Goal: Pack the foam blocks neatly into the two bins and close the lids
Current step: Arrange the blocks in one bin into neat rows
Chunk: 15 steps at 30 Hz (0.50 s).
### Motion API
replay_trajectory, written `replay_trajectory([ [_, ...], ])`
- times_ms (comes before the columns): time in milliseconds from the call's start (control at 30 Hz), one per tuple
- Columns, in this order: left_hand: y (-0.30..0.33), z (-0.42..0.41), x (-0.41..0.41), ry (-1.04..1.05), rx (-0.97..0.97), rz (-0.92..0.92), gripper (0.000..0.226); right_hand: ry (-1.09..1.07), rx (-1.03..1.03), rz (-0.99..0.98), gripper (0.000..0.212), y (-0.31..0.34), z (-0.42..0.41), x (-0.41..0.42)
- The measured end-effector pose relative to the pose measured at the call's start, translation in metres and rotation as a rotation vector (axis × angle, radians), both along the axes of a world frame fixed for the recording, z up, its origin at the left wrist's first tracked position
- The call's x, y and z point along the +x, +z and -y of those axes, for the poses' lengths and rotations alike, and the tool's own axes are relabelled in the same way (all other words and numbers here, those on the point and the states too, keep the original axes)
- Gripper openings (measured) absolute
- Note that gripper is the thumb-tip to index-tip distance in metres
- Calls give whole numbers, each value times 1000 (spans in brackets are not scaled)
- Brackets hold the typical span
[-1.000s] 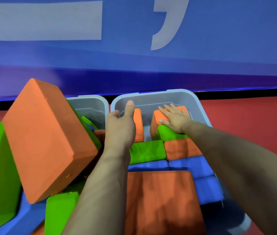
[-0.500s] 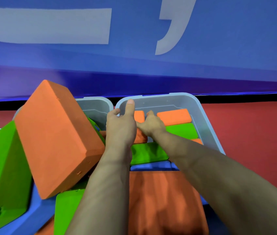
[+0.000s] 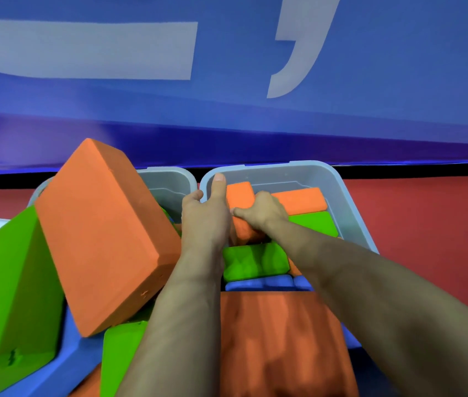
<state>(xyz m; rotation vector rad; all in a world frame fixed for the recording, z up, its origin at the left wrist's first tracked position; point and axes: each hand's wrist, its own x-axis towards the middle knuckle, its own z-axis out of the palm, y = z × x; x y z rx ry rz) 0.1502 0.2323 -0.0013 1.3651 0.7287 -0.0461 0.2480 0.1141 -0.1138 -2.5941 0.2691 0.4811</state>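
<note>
Perhaps a play gym, red floor mat (image 3: pixel 427 213), blue printed banner (image 3: pixel 255 124)

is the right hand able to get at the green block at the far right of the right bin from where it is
Probably yes. The right hand grips an orange block just left of that green block, whose top lies bare with nothing over it. The hand would have to let go first.

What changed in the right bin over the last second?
The right hand left the far orange and green blocks, crossed leftward and gripped the upright orange block. The left hand stays on the right bin's rim; the big tilted orange block stays put.
</note>
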Motion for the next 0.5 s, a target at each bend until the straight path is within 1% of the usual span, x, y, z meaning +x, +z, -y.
replay_trajectory([
  [67,1,2,-1,-7,3,1,119,29,22,27,59,22,9,2],
  [133,-2,6,0,-17,-4,-5,126,78,57,62,69,48,17,4],
  [200,-7,8,2,-5,-59,-45,132,155,88,104,72,79,24,3],
  [233,-8,10,2,-11,-93,-49,124,203,82,132,72,96,27,0],
  [300,3,11,-6,-29,-131,-64,91,301,38,200,73,128,32,-7],
  [333,9,11,-10,-39,-162,-70,82,343,25,225,74,142,35,-12],
  [400,20,10,-15,-34,-220,-72,81,412,46,249,75,164,43,-22],
  [500,32,5,-20,-26,-240,21,74,493,87,278,76,185,55,-36],
])
